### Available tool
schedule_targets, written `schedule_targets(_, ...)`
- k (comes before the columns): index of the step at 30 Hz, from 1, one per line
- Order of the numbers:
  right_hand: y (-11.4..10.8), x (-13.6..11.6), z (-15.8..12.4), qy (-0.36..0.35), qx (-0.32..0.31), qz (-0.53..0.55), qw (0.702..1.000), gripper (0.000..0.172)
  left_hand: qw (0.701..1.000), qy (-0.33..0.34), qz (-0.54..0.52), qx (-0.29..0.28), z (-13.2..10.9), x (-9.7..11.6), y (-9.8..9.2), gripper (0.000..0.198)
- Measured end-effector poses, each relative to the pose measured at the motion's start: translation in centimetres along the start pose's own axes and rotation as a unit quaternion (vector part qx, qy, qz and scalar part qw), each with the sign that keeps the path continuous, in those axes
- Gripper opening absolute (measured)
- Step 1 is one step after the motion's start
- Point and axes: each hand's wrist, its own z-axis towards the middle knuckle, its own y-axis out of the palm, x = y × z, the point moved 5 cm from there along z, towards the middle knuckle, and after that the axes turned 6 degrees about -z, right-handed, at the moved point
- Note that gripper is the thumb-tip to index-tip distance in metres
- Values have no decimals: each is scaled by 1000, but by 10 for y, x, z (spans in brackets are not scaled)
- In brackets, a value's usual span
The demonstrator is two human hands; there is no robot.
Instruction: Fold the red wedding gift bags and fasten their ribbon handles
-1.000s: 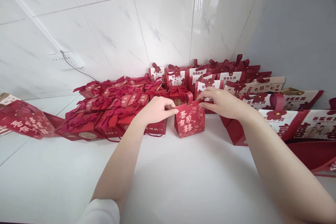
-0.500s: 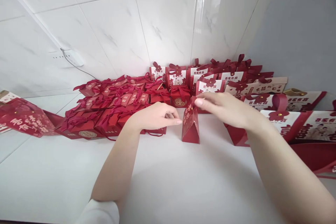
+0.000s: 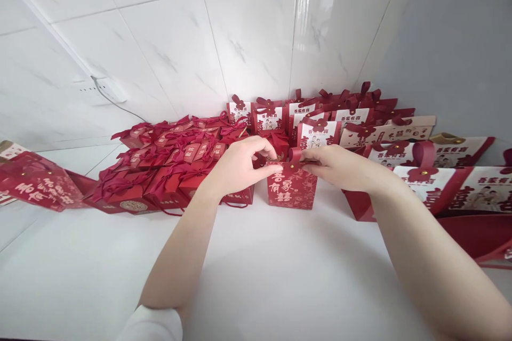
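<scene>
A red gift bag [image 3: 292,192] with pale lettering stands upright on the white surface, its broad face toward me. My left hand [image 3: 250,162] pinches its top left corner between thumb and fingers. At the top right edge, my right hand [image 3: 330,165] has thumb and fingers closed on the bag, beside its dark red loop handle [image 3: 295,156]. Behind it stands a row of similar bags with white printed fronts, one of them a white-fronted bag [image 3: 319,135] just past my right hand.
Red ribboned boxes [image 3: 160,184] are packed together on the left. More gift bags [image 3: 424,186] stand at right. A red bag [image 3: 44,181] lies at far left. Behind rises a tiled wall [image 3: 248,37] with a socket [image 3: 106,89] and cable.
The bag has turned from showing its narrow side to showing its lettered face. My left hand has moved right and up onto its corner; my right hand now grips its right edge.
</scene>
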Motion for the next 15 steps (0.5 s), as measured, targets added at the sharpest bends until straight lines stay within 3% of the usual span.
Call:
schedule_targets(9, 0, 8, 2, -5, -9, 21, 1000, 18, 996, -46, 37, -61, 1, -11, 16, 21)
schedule_targets(15, -3, 11, 3, 27, 6, 10, 1000, 15, 993, 21, 106, -39, 2, -7, 17, 30)
